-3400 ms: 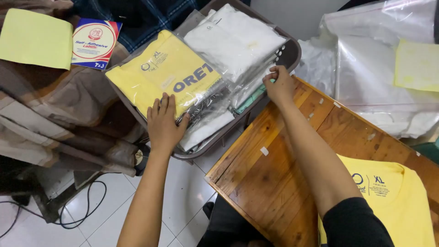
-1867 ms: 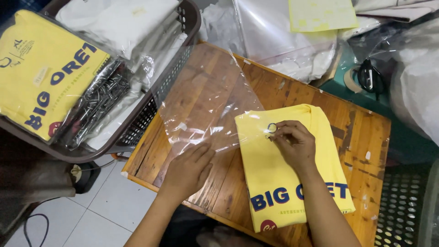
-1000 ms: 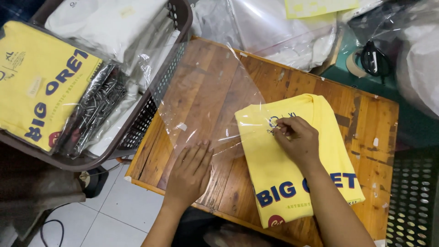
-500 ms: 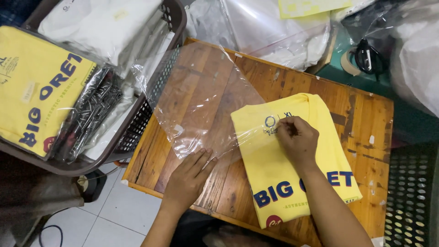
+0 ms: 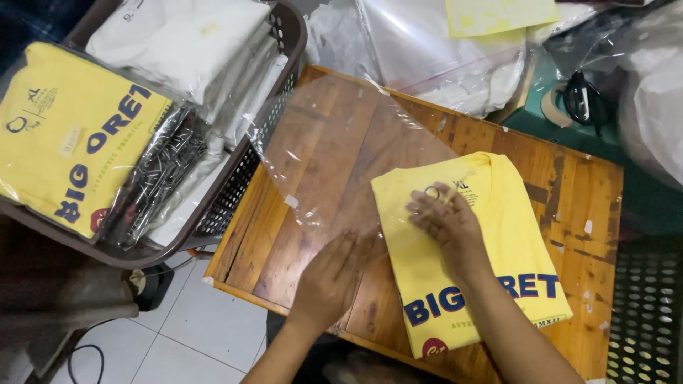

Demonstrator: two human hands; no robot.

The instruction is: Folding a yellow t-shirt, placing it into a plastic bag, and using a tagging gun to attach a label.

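A folded yellow t-shirt (image 5: 491,263) with dark blue lettering lies on the wooden table (image 5: 569,192). A clear plastic bag (image 5: 334,149) is spread across the table, its near edge lifted over the shirt's collar end. My right hand (image 5: 445,220) rests on the shirt's collar, under the edge of the bag. My left hand (image 5: 334,274) lies on the bag's near part, fingers spread, seemingly inside the bag's mouth.
A brown basket (image 5: 245,178) to the left holds bagged folded shirts, a yellow one (image 5: 64,135) and white ones (image 5: 181,35). Loose clear bags (image 5: 434,50) and a yellow sheet (image 5: 498,14) lie behind the table. A tape roll (image 5: 551,107) sits at the back right.
Since the earliest frame my hands left the basket and laid a clear bag beside the shirt. In the last second the bag's edge has come over the collar and my right hand.
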